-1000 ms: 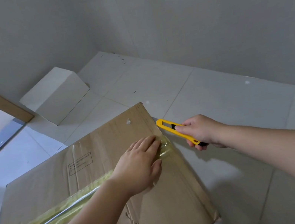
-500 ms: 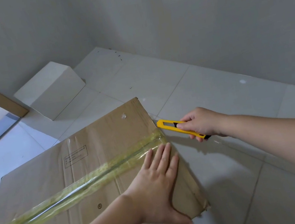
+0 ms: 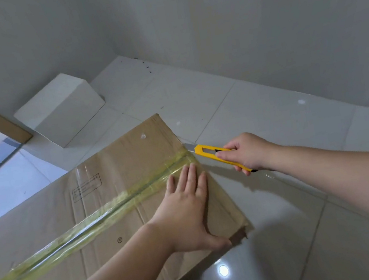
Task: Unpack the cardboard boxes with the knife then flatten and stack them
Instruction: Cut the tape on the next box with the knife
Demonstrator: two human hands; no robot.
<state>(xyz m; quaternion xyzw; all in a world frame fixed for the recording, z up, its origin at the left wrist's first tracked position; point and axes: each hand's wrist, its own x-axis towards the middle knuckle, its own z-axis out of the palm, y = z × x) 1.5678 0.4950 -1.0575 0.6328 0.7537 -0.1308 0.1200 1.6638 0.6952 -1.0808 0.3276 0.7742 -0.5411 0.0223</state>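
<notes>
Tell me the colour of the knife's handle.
Yellow, with a small black slider, as the head view shows: the knife is held in the right hand.

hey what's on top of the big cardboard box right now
A strip of yellowish tape runs along its top seam, and the left hand presses flat beside it near the right edge. A printed label shows too. The cardboard box is sealed, so its contents are hidden.

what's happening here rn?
A person is about to slit a taped cardboard box on the tiled floor. The left hand presses flat on the box top beside the tape seam. The right hand grips a yellow knife, blade out at the seam's end. Tape looks uncut.
</notes>
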